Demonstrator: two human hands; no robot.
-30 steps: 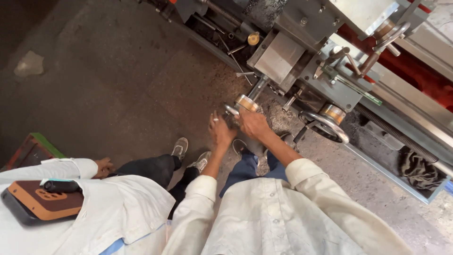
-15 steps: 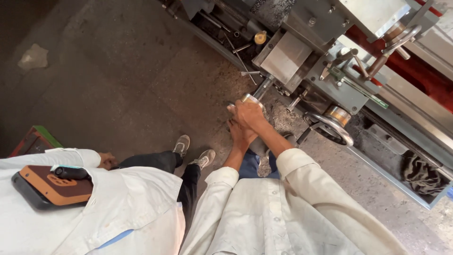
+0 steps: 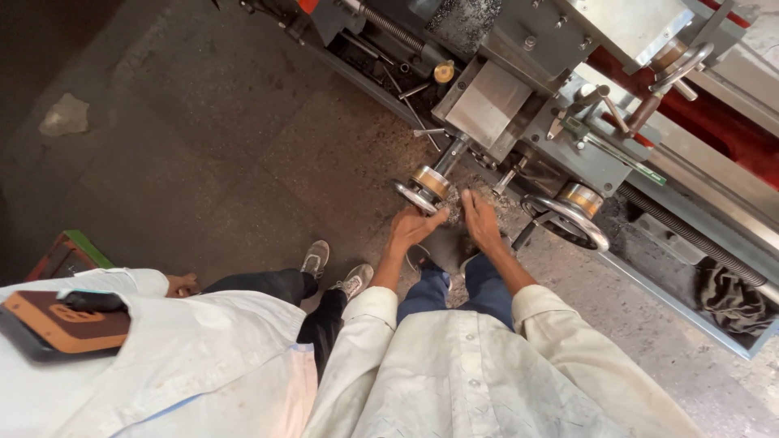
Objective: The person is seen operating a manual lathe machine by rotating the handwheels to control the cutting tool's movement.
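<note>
I look down at a lathe carriage. My left hand reaches to the small handwheel with the brass collar, and its fingers close on the wheel's lower rim. My right hand is just right of it, flat, fingers apart and holding nothing, over a patch of metal chips on the floor. The larger handwheel stands to the right of that hand, untouched. My white sleeves and blue trousers fill the lower middle.
A co-worker in a white shirt and black trousers stands close at my left, with a hand at their side and an orange-cased device on the shirt. A dark rag lies in the lathe's tray. A green-edged box sits far left.
My right hand has come off the top of the small handwheel and now lies open to its right. My left hand has shifted to the wheel's lower rim. The view has tilted slightly.
</note>
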